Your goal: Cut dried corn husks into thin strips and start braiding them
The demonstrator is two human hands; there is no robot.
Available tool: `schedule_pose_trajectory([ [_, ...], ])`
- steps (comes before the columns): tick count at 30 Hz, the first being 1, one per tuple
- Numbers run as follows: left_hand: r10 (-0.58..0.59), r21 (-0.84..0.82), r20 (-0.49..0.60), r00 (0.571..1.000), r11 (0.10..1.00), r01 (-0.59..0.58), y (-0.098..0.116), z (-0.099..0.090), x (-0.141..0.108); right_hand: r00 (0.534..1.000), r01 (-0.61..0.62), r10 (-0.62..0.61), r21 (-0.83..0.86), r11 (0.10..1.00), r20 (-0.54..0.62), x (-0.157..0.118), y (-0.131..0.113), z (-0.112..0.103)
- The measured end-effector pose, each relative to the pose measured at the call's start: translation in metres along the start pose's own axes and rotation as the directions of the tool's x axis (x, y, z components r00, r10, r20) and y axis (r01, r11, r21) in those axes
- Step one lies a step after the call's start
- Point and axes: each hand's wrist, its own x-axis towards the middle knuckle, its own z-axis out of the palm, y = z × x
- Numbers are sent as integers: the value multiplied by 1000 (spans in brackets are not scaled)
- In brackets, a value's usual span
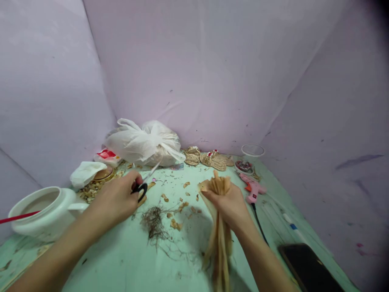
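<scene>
My left hand (118, 198) is closed around a pair of scissors (140, 190) with black handle loops, the blades pointing up and away over the table. My right hand (231, 203) grips a gathered bunch of tan, papery strips, which look like dried husks (221, 247). Their short ends stick up above my fist and the long ends hang toward me. Between the hands, a tangle of dark brown fibres (154, 222) lies on the table among small tan scraps (175, 224).
Left stands a white pot (45, 235) with a red stick in it. A white plastic bag (136, 142) sits at the back, near woven straw-like pieces (214, 161). On the right are a pink glue gun (253, 188), a roll of tape (253, 150) and a dark phone (310, 267).
</scene>
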Motion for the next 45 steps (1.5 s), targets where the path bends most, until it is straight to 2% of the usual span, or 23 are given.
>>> schedule_pose_trajectory([
  [1,0,-56,-62,998,998,-4,1,-5,3,997,65,-68,-144,987,-21,-2,-2,0],
  [3,-1,-176,-159,987,984,-27,6,-12,10,992,127,-117,-291,948,52,-7,-7,0],
  [5,-24,-294,-211,977,955,-40,11,-15,13,986,127,-88,-300,945,141,-12,-11,0],
  [8,-96,-397,-276,956,918,-22,18,-17,14,989,132,-101,-349,928,106,-16,-16,-1],
  [10,-117,-399,-299,947,917,-12,17,-18,13,990,135,-113,-409,903,79,-17,-17,-1],
  [12,-101,-358,-296,950,934,-13,13,-17,14,988,136,-93,-412,901,124,-17,-18,-1],
  [15,-74,-228,-251,965,974,15,3,-15,18,977,110,-40,-336,936,210,-16,-17,2],
  [17,-76,-131,-183,980,990,52,-2,-14,22,978,75,-13,-287,955,210,-15,-16,2],
  [20,-101,-63,-106,989,994,94,-6,-14,26,958,0,51,-179,984,281,-15,-13,-1],
  [22,-140,-21,-114,984,990,138,-10,-15,28,929,-64,88,-79,995,359,-16,-13,-5],
  [24,-167,37,-123,978,984,173,-16,-15,31,920,-125,102,35,992,377,-18,-16,-10],
  [26,-148,86,-77,986,984,155,-24,-11,35,934,-164,94,179,970,345,-20,-20,-15],
  [29,-61,110,46,997,992,56,-33,0,40,971,-171,82,415,894,225,-19,-27,-19],
  [33,24,72,121,992,997,-33,-25,18,36,976,-207,199,627,751,84,-13,-32,-21],
  [38,42,-1,100,994,999,-42,-6,37,28,971,-14,196,787,617,-137,-8,-33,-25],
  [42,30,-155,91,995,988,-16,-8,40,38,973,1,182,790,613,-143,-4,-29,-25],
  [45,31,-312,94,995,950,0,-15,27,43,982,-63,175,759,648,-68,-1,-23,-19],
])
